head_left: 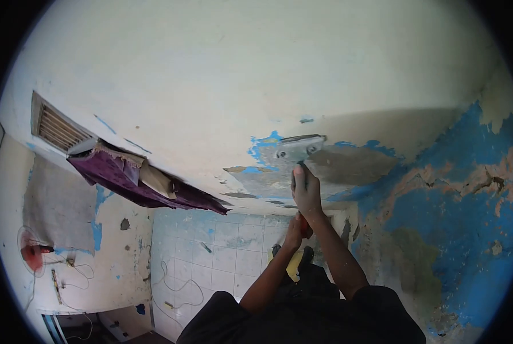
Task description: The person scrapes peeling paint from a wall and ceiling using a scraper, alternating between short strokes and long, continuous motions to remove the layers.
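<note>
A wide metal scraper lies with its edge against the wall, beside a patch of blue paint and bare grey plaster. My right hand is closed around the scraper's handle just below the blade. Lower down, my left hand is closed on the red end of the same handle. A small loose flake sits on the wall just above the blade.
A purple cloth hangs from the wall below a vent. Peeling blue wall is at the right. Below are floor tiles with a cable, and a yellow object near my feet. A red fan is at the left.
</note>
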Available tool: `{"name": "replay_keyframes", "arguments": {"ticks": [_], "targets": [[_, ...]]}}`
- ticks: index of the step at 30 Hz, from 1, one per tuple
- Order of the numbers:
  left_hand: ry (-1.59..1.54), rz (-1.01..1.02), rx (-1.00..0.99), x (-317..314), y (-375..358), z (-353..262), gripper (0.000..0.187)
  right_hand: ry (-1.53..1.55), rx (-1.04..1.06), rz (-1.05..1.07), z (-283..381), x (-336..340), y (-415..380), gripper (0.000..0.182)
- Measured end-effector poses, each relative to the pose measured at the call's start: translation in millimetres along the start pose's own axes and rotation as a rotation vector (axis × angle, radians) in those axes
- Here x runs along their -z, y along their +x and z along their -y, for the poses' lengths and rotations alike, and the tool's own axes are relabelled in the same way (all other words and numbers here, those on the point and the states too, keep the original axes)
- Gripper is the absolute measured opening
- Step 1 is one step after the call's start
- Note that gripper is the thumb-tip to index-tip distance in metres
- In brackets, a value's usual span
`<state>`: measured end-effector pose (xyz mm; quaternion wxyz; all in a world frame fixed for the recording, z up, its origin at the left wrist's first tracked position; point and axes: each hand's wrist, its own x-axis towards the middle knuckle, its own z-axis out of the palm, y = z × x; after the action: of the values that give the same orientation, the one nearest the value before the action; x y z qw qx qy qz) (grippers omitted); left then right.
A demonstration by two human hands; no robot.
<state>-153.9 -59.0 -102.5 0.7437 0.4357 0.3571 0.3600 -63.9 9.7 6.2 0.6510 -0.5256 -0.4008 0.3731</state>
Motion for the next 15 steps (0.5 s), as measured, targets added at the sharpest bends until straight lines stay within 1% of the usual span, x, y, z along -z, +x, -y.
{"name": "replay_keyframes", "arguments": {"ticks": [1, 2, 4, 5, 8, 9, 11, 12, 14, 15], "targets": [[-0.013, -0.013, 0.031, 8, 3, 4, 0.056, 0.0, -0.023, 0.056, 3, -7, 2, 0.038], [0.041, -0.071, 0.03, 10, 3, 11, 0.05, -0.001, -0.049, 0.109, 4, -14, 3, 0.035], [0.146, -0.184, 0.033, 4, -2, 32, 0.039, -0.017, -0.138, 0.113, -23, -17, -5, 0.032], [0.032, -0.093, 0.026, 10, -4, 48, 0.025, -0.021, -0.186, 0.105, -37, -13, -12, 0.031], [0.081, -0.01, 0.234, -12, -26, 45, 0.024, -0.073, -0.278, 0.097, -44, 9, -23, 0.03], [-0.005, 0.052, 0.254, -18, -24, 48, 0.024, -0.093, -0.305, 0.092, -42, 14, -25, 0.029], [-0.173, 0.178, 0.288, -28, -18, 52, 0.022, -0.087, -0.383, 0.166, -19, 18, -20, 0.03], [-0.267, 0.178, 0.316, -32, -15, 52, 0.021, -0.087, -0.423, 0.205, -12, 19, -16, 0.03], [-0.455, 0.176, 0.369, -39, -7, 53, 0.02, -0.2, -0.288, 0.255, -25, 13, -6, 0.03], [-0.437, 0.146, 0.363, -42, -5, 50, 0.02, -0.251, -0.22, 0.283, -28, 8, -2, 0.03]]}}
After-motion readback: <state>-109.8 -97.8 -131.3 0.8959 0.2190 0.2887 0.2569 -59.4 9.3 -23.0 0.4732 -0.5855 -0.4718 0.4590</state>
